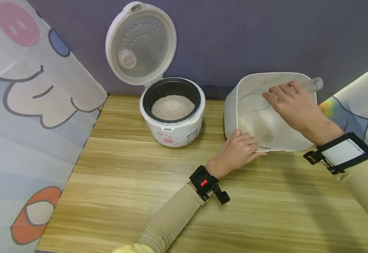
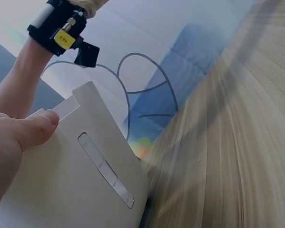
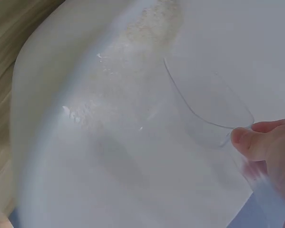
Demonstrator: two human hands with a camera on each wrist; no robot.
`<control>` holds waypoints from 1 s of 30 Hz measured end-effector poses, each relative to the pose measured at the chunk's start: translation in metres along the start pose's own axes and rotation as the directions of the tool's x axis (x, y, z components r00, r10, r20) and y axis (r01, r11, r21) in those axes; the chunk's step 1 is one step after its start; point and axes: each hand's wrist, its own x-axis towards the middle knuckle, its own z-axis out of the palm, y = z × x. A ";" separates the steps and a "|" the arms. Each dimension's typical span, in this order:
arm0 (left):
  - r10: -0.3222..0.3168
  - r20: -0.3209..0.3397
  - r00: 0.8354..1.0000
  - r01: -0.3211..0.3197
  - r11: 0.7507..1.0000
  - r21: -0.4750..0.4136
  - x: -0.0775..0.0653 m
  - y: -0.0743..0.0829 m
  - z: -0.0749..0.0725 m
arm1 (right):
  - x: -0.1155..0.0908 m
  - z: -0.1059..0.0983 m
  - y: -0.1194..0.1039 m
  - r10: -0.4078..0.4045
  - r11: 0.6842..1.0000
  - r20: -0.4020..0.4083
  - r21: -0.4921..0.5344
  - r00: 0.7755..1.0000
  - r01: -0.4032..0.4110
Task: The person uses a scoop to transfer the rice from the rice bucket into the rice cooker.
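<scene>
My left hand [image 1: 237, 150] grips the front rim of a white rice bin [image 1: 229, 114], thumb over the outside in the left wrist view. The bin leans with its mouth toward me. Inside it, some rice [image 1: 256, 125] lies thinly along the wall. My right hand [image 1: 294, 105] reaches over the mouth and holds a clear plastic scoop [image 3: 204, 102] by its handle, which sticks out past the bin's back right edge. In the right wrist view the scoop's bowl is see-through, close over the bin's inner wall, with no rice visible in it.
Left of the bin stands a white rice cooker [image 1: 171, 135], its lid [image 1: 143, 45] raised. White rice [image 1: 172, 107] sits in its dark inner pot. A grey-purple wall [image 1: 250, 35] is behind, and printed curtains [image 1: 29, 147] hang at both sides of the wooden table [image 1: 114, 196].
</scene>
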 end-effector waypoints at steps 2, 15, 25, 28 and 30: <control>0.003 -0.002 1.000 -0.003 1.000 0.001 0.000 0.000 0.001 | 0.004 0.005 -0.001 -0.056 0.997 -0.014 -0.044 0.998 0.056; 0.007 0.005 1.000 -0.007 1.000 0.001 0.000 -0.001 0.001 | 0.019 0.017 -0.001 -0.229 0.968 -0.012 -0.110 0.973 0.226; 0.014 -0.008 1.000 -0.013 1.000 0.025 -0.001 -0.001 0.000 | 0.006 0.010 -0.001 -0.241 0.969 0.068 -0.034 0.968 0.244; 0.013 -0.009 1.000 -0.013 1.000 0.020 -0.001 -0.001 0.000 | -0.001 0.008 -0.003 -0.224 0.974 0.112 0.002 0.968 0.225; 0.012 -0.007 1.000 -0.012 1.000 0.018 -0.001 0.000 0.000 | -0.004 0.008 -0.004 -0.214 0.977 0.128 0.030 0.968 0.212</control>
